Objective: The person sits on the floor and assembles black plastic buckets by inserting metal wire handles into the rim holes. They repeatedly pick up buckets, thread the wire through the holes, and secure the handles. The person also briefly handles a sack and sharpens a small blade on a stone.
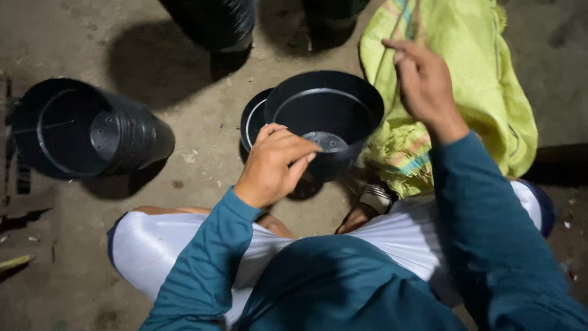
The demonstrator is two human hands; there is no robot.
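Observation:
My left hand (275, 162) grips the near rim of a black plastic pot (334, 107), which is tilted toward me so its holed bottom shows. A second black pot (252, 119) sits just behind and left of it, mostly hidden. My right hand (422, 83) hovers above a yellow-green woven sack (484, 92), fingers loosely apart and holding nothing. Both arms wear teal sleeves, and my white-clad knees fill the lower part of the head view.
A stack of nested black pots (86, 129) lies on its side at the left on the dirt floor. Another black pot stack (214, 21) stands at the top edge. A dark shape (560, 165) lies at the right.

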